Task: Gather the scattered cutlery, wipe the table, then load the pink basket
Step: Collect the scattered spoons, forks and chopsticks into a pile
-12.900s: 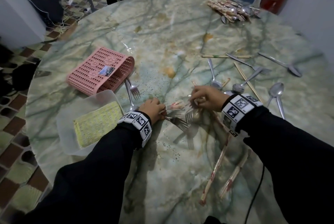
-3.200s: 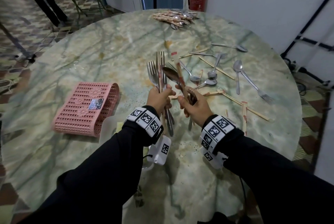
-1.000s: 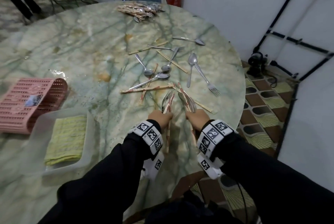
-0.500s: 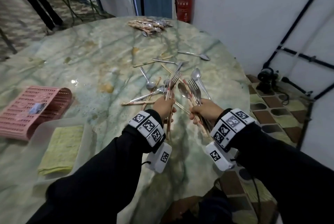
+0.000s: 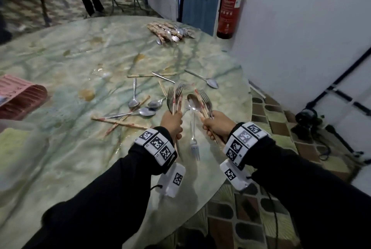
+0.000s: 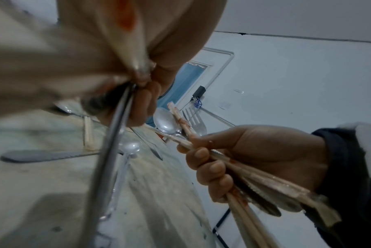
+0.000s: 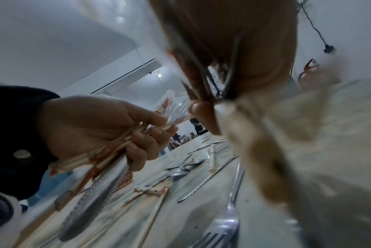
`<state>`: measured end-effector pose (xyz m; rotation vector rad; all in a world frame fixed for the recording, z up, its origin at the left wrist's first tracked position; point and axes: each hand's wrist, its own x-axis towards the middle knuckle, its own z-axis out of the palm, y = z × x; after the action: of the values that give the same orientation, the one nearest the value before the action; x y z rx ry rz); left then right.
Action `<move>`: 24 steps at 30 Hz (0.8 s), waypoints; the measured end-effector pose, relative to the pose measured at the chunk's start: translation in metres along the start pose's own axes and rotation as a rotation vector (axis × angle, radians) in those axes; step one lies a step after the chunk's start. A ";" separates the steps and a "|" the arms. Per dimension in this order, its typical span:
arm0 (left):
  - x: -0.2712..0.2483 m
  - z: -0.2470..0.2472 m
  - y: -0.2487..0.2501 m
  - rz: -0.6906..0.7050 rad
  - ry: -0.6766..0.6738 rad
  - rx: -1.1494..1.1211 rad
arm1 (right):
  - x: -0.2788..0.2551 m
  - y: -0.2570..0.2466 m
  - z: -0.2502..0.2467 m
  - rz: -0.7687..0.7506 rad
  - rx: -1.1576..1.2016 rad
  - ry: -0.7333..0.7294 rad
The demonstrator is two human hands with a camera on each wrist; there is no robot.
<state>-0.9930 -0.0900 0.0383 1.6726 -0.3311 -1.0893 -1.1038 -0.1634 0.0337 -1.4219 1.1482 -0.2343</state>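
Observation:
My left hand (image 5: 171,120) grips an upright bundle of forks and stained chopsticks (image 5: 175,96) just above the marble table (image 5: 84,160). My right hand (image 5: 217,124) grips a second bundle (image 5: 198,101) of a spoon, forks and chopsticks beside it. The right wrist view shows the left hand (image 7: 95,127) curled round its bundle, and the left wrist view shows the right hand (image 6: 243,156) the same. A fork (image 5: 194,146) lies on the table between the hands. Loose spoons (image 5: 144,111) and chopsticks (image 5: 118,122) lie beyond. The pink basket (image 5: 20,98) lies on its side at the far left.
A gathered pile of cutlery (image 5: 168,32) sits at the table's far edge. A clear tray with a yellow cloth (image 5: 12,140) stands at the left. Brown spills (image 5: 86,94) mark the marble. The table's right edge is near my right hand; a fire extinguisher (image 5: 229,5) hangs on the wall.
Both hands have raised their bundles from the table top and now hold them upright, side by side. My view has swung back toward the table's far side.

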 end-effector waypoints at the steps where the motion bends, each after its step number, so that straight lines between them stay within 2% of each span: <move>1: 0.002 0.006 0.000 -0.020 0.007 -0.023 | 0.004 0.000 -0.005 0.002 -0.009 -0.013; 5: 0.010 0.026 0.008 -0.082 0.029 -0.093 | 0.022 -0.005 -0.021 0.013 -0.047 -0.039; 13: 0.038 0.051 0.035 -0.068 0.046 -0.045 | 0.067 -0.019 -0.039 0.027 -0.053 -0.066; 17: 0.053 0.057 0.043 -0.084 0.114 -0.021 | 0.087 -0.022 -0.050 0.028 -0.045 -0.068; 24: 0.080 0.080 0.056 -0.116 0.233 -0.127 | 0.138 -0.038 -0.076 -0.006 -0.113 -0.181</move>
<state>-0.9958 -0.2159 0.0462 1.7002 -0.0149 -0.9664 -1.0735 -0.3223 0.0187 -1.5136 1.0211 -0.0441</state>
